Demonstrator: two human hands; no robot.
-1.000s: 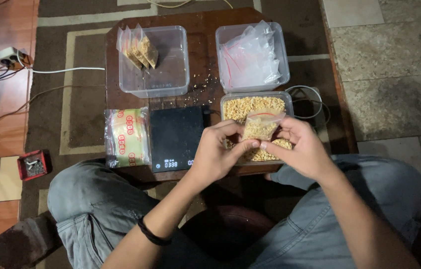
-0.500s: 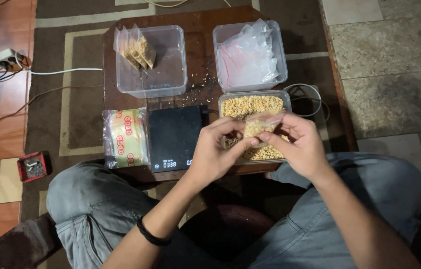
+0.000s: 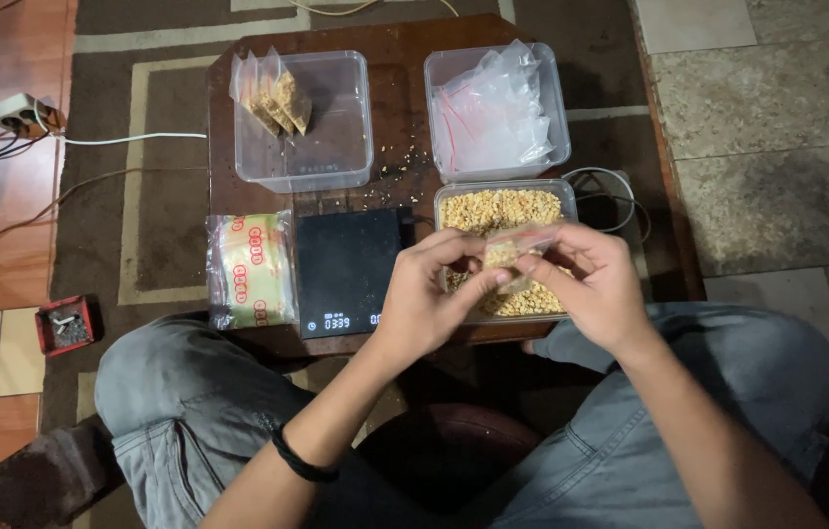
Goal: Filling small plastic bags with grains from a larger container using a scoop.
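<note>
Between the seated person's knees, over the near edge of the low dark wooden desk (image 3: 400,88), both hands meet on one small clear plastic zip bag partly filled with yellowish grain (image 3: 515,252). The left hand (image 3: 431,299) pinches the bag's left side between thumb and fingers, and the right hand (image 3: 596,284) pinches its right side at the top edge, so each hand is closed on the bag and it hangs clear of the desk. A black band (image 3: 302,458) circles the left wrist.

Directly beneath the bag sits a clear rectangular plastic tub full of the same yellowish grain (image 3: 499,210). Just left of that tub lies a flat black digital scale with a lit display (image 3: 346,269), and left of the scale a clear packet with a yellow-green roll marked in red (image 3: 250,269).

Farther back, a clear plastic tub holding a heap of empty clear zip bags (image 3: 496,108) stands behind the grain tub. To its left a second clear tub (image 3: 312,127) holds a few filled little bags (image 3: 272,98) leaning in its far left corner. Loose grains (image 3: 405,162) lie scattered between these tubs.

On the floor at left are a small red box (image 3: 67,323) and a white power strip with cables (image 3: 23,113).
</note>
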